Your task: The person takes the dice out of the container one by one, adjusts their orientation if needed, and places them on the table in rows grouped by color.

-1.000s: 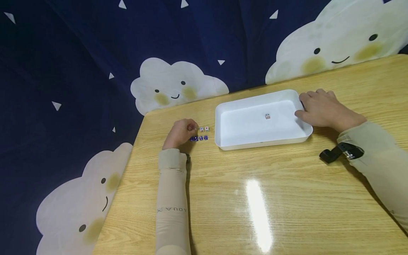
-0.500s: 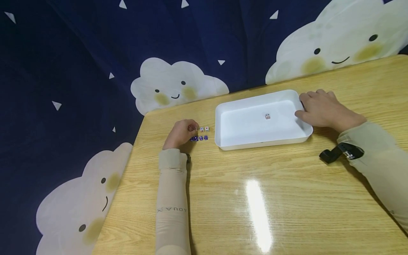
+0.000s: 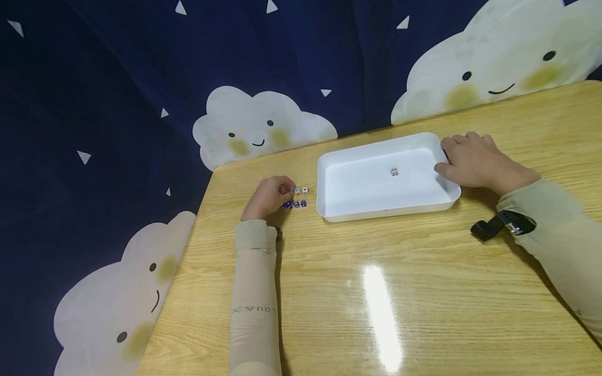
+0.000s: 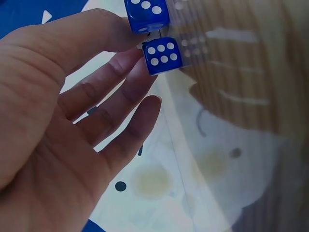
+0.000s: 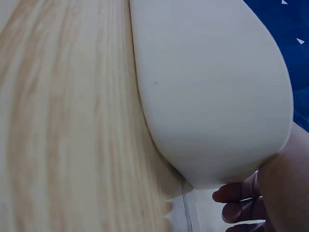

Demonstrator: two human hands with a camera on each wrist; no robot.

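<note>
My left hand (image 3: 268,197) is at the left end of a short row of white dice, such as the white die (image 3: 305,190) with a red pip. Its thumb and fingertips pinch another white die, mostly hidden in the left wrist view behind the blue dice. A row of several blue dice (image 3: 296,204) lies just in front; one blue die (image 4: 163,55) shows six white pips. My right hand (image 3: 475,159) grips the right end of a white tray (image 3: 371,213), thumb over the rim. Inside the tray lies a single die (image 3: 394,171) with red pips.
The wooden table (image 3: 329,292) extends toward me and to the right. A dark blue curtain (image 3: 301,62) with cloud faces hangs behind its back and left edges. A black strap device (image 3: 503,224) sits on the right wrist.
My left hand has shifted very slightly to the right, toward the white dice. The right hand and tray have stayed in place.
</note>
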